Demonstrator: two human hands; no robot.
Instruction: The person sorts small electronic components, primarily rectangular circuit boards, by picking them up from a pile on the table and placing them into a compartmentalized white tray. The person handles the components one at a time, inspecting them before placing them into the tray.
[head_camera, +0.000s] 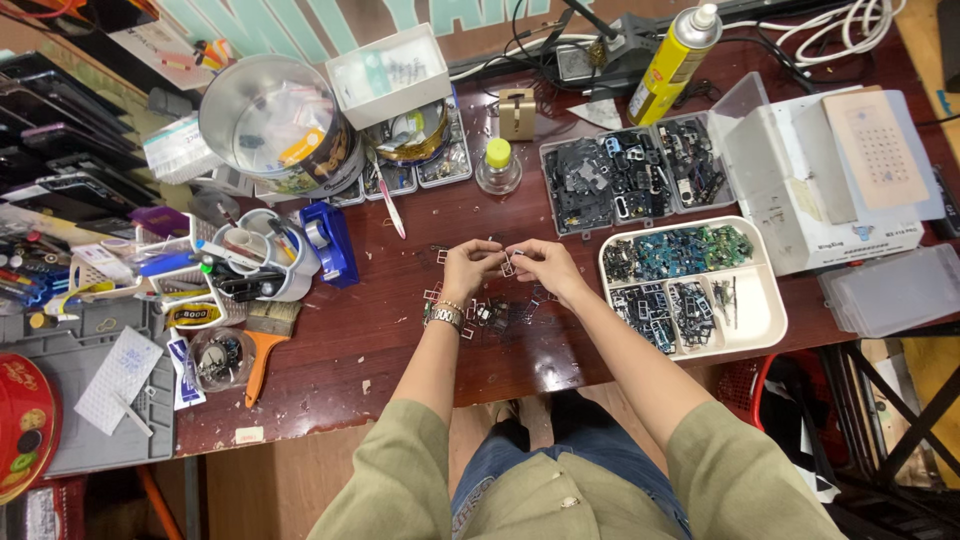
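Head view is looking straight down: nearest, at the bottom of the frame, olive sleeves and blue jeans are filling the lower middle. Above them the left hand (468, 268) and right hand (545, 268) are meeting over the dark red bench (330, 345), both pinching one small thin metal frame (508, 266) between fingertips, likely lifted clear of the wood so it can be turned and examined. Just below the hands, a scatter of similar small metal frames (490, 310) is lying loose on the scuffed wood, close at hand. To the right, a white divided tray (760, 310) is keeping green circuit bits and dark parts sorted by kind. Further up, a clear compartment box (630, 180) is holding black and silver pieces. At left, a flat brush (268, 335) with an orange handle is resting by a cluttered white cup (275, 255). Farthest, a yellow spray can (675, 65) is lying tilted at the upper right.
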